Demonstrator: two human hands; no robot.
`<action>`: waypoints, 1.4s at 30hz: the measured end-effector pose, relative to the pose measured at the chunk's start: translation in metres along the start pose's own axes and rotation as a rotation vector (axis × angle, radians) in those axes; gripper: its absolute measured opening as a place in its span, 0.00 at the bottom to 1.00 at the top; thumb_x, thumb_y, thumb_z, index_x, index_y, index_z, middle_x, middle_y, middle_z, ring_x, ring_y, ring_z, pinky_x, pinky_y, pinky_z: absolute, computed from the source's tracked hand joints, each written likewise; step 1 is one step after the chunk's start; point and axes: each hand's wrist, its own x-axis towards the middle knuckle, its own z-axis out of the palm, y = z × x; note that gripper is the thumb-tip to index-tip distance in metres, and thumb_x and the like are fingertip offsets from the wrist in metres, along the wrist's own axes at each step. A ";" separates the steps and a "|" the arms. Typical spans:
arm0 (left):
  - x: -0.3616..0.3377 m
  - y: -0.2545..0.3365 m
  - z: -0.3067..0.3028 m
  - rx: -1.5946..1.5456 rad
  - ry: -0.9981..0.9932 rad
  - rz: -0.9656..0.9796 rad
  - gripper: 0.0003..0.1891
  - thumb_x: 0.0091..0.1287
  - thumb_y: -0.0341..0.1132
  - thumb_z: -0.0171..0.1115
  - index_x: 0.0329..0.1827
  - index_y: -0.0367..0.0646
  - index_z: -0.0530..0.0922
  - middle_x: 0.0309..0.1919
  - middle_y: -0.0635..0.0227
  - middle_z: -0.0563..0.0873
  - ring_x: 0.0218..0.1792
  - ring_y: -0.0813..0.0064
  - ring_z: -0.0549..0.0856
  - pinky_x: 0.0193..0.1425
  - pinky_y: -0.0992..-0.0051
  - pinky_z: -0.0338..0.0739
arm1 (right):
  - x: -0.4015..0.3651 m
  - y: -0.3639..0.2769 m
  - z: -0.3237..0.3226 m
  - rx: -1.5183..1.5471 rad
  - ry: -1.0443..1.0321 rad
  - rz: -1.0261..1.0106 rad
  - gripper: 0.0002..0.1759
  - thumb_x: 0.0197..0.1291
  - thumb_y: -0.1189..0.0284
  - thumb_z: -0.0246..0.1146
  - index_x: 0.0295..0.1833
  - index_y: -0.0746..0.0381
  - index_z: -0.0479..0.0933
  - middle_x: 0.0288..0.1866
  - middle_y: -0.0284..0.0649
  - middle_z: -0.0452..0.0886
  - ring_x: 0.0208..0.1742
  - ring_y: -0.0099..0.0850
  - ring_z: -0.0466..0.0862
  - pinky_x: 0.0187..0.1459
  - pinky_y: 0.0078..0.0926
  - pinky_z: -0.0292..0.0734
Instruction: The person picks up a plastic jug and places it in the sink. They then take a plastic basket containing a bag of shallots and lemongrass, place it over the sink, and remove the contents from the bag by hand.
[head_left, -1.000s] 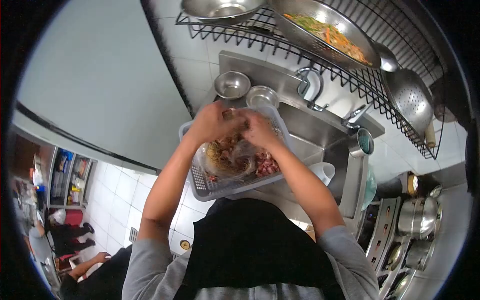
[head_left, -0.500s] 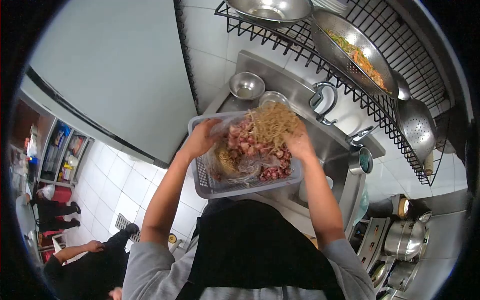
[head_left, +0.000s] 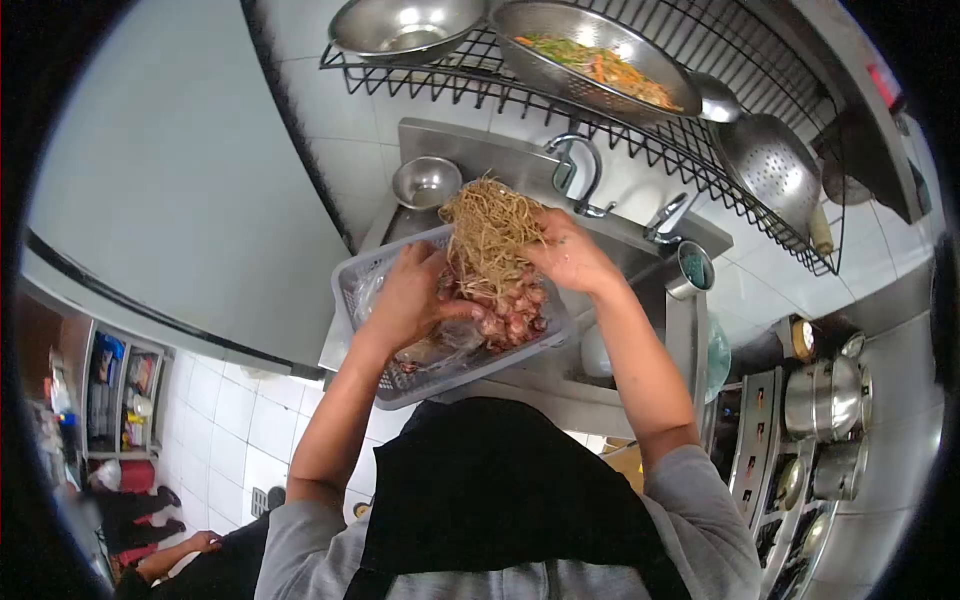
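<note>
A bunch of small reddish shallots [head_left: 515,312] with long dry tan stalks [head_left: 490,230] lies tipped in a grey plastic basket [head_left: 460,385], its stalks rising past the far rim. My right hand [head_left: 572,255] grips the bunch from the right, where stalks meet bulbs. On the left side, my left hand [head_left: 405,300] closes around it, thumb against the bulbs; its fingertips are partly hidden. Clear plastic film [head_left: 440,345] is crumpled in the basket under my left hand.
The basket is over a steel sink [head_left: 630,235] with a tap [head_left: 590,180]. A steel bowl [head_left: 427,183] stands behind it. Above, a wire rack [head_left: 640,145] holds colanders, one with shredded vegetables [head_left: 600,70]. Another person [head_left: 225,560] is at lower left.
The shallot bunch has turned, stalks now pointing away and bulbs toward me. My left hand has moved from the basket's left rim inward onto the bunch. The view has shifted.
</note>
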 end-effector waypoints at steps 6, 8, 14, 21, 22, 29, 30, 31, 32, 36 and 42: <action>0.002 0.015 -0.007 -0.143 0.223 0.092 0.33 0.46 0.43 0.78 0.54 0.35 0.77 0.54 0.50 0.73 0.55 0.49 0.73 0.61 0.60 0.69 | 0.004 -0.014 0.004 0.056 0.100 -0.073 0.20 0.57 0.72 0.65 0.55 0.67 0.77 0.50 0.49 0.82 0.49 0.37 0.80 0.56 0.30 0.73; -0.001 0.015 -0.013 -0.086 0.209 0.154 0.30 0.49 0.39 0.76 0.55 0.36 0.77 0.54 0.52 0.73 0.56 0.49 0.73 0.62 0.61 0.70 | 0.007 -0.029 0.001 0.162 0.047 0.000 0.18 0.58 0.71 0.65 0.53 0.68 0.78 0.45 0.45 0.85 0.44 0.28 0.80 0.52 0.28 0.75; -0.011 0.005 -0.039 -0.096 0.171 0.141 0.16 0.56 0.25 0.68 0.48 0.34 0.79 0.55 0.55 0.74 0.57 0.55 0.73 0.62 0.65 0.69 | 0.011 -0.016 0.007 0.234 0.048 -0.122 0.19 0.60 0.69 0.65 0.53 0.68 0.78 0.45 0.46 0.86 0.45 0.26 0.81 0.51 0.28 0.75; -0.001 0.014 -0.060 -0.207 0.095 -0.128 0.05 0.67 0.26 0.59 0.43 0.36 0.78 0.17 0.70 0.76 0.24 0.81 0.77 0.29 0.75 0.71 | -0.003 -0.011 0.010 0.127 0.005 -0.084 0.22 0.59 0.70 0.66 0.58 0.67 0.76 0.51 0.48 0.84 0.52 0.33 0.81 0.56 0.29 0.73; 0.005 0.014 -0.059 -0.474 0.112 -0.160 0.04 0.67 0.26 0.59 0.42 0.36 0.78 0.19 0.71 0.78 0.25 0.82 0.77 0.30 0.77 0.72 | -0.003 -0.003 0.012 0.201 -0.030 -0.156 0.20 0.59 0.70 0.66 0.55 0.68 0.77 0.49 0.46 0.84 0.50 0.29 0.80 0.54 0.28 0.73; 0.023 0.028 -0.070 -0.815 -0.009 -0.136 0.19 0.65 0.23 0.54 0.60 0.34 0.72 0.38 0.68 0.84 0.36 0.79 0.81 0.42 0.80 0.75 | 0.000 0.032 0.033 0.371 -0.093 -0.159 0.20 0.58 0.72 0.67 0.55 0.68 0.77 0.46 0.47 0.85 0.45 0.32 0.82 0.52 0.30 0.74; 0.021 0.027 -0.074 -0.911 0.009 -0.142 0.23 0.63 0.22 0.55 0.63 0.34 0.69 0.42 0.66 0.84 0.39 0.77 0.82 0.46 0.79 0.76 | 0.000 0.031 0.030 0.371 -0.078 -0.160 0.20 0.58 0.72 0.67 0.55 0.68 0.77 0.46 0.47 0.85 0.45 0.32 0.82 0.52 0.30 0.74; 0.016 0.024 -0.069 -0.906 -0.007 -0.133 0.23 0.63 0.22 0.55 0.63 0.34 0.69 0.42 0.66 0.84 0.39 0.77 0.82 0.46 0.79 0.76 | -0.002 0.031 0.026 0.325 -0.038 -0.196 0.20 0.58 0.70 0.67 0.54 0.68 0.78 0.44 0.48 0.85 0.44 0.32 0.82 0.51 0.31 0.75; 0.009 0.017 -0.058 -0.939 0.012 -0.119 0.27 0.61 0.25 0.61 0.65 0.36 0.68 0.46 0.65 0.83 0.44 0.75 0.81 0.47 0.77 0.77 | -0.005 0.029 0.022 0.278 0.004 -0.232 0.19 0.58 0.69 0.67 0.53 0.68 0.79 0.43 0.48 0.85 0.43 0.32 0.82 0.50 0.31 0.75; 0.002 0.031 -0.018 -0.658 -0.040 0.032 0.32 0.54 0.29 0.73 0.63 0.37 0.71 0.51 0.64 0.82 0.52 0.70 0.79 0.55 0.72 0.76 | -0.013 -0.008 0.013 0.130 0.032 -0.098 0.21 0.59 0.64 0.66 0.52 0.68 0.79 0.43 0.49 0.85 0.43 0.34 0.83 0.50 0.32 0.75; 0.022 -0.003 0.024 -0.572 0.007 -0.141 0.25 0.57 0.32 0.70 0.58 0.37 0.75 0.50 0.64 0.82 0.51 0.69 0.79 0.56 0.70 0.75 | 0.012 -0.002 0.032 -0.063 0.003 -0.351 0.28 0.53 0.67 0.70 0.59 0.64 0.73 0.53 0.46 0.80 0.54 0.40 0.80 0.58 0.33 0.72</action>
